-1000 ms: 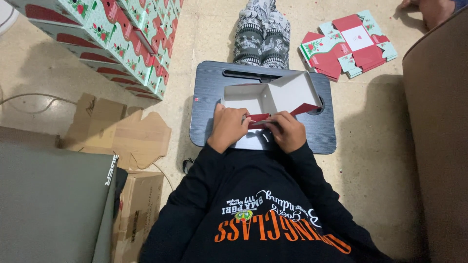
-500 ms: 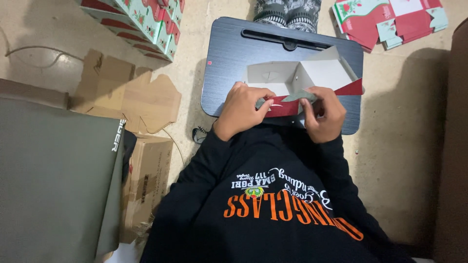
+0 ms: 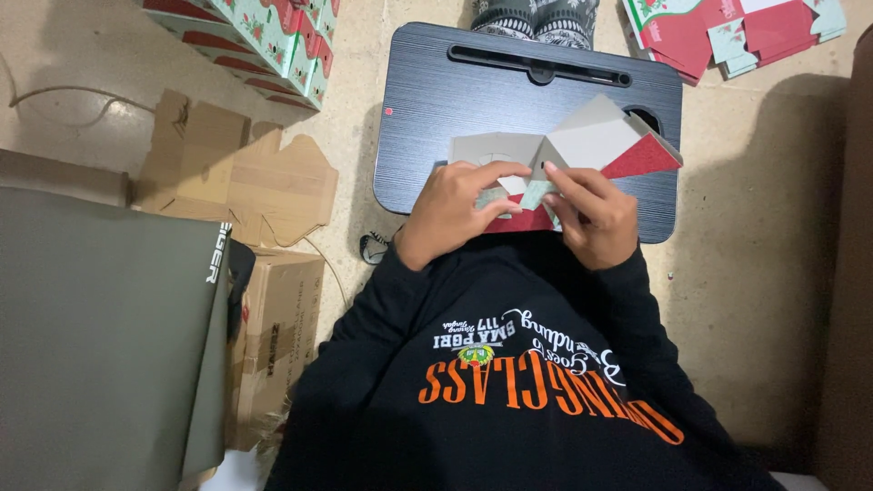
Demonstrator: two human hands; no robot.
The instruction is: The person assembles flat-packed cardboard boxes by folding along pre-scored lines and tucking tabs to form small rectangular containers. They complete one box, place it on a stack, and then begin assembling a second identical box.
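Left hand (image 3: 452, 211): fingers bent over the near edge of the carton, pinching a grey flap.
Right hand (image 3: 596, 218): fingers closed on the carton's near flaps, just beside the left hand; fingertips nearly meet.
Carton (image 3: 582, 145): half-folded box blank, grey inside, red and pale green patterned outside; held between both hands, far panels raised and tilted, one red triangular flap jutting right of the grip.
Lap desk (image 3: 436, 100): dark, rectangular, with a slot along its far edge; lies under the carton, beyond the hands.
Flat blanks (image 3: 727, 36): red-and-green pile on the floor, far right of the grip.
Stacked boxes (image 3: 264, 41): same pattern, far left of the grip.
Brown cardboard (image 3: 227, 177): flattened sheets on the floor, left of the left hand.
Socks (image 3: 536, 18): patterned grey, just past the desk's far edge.
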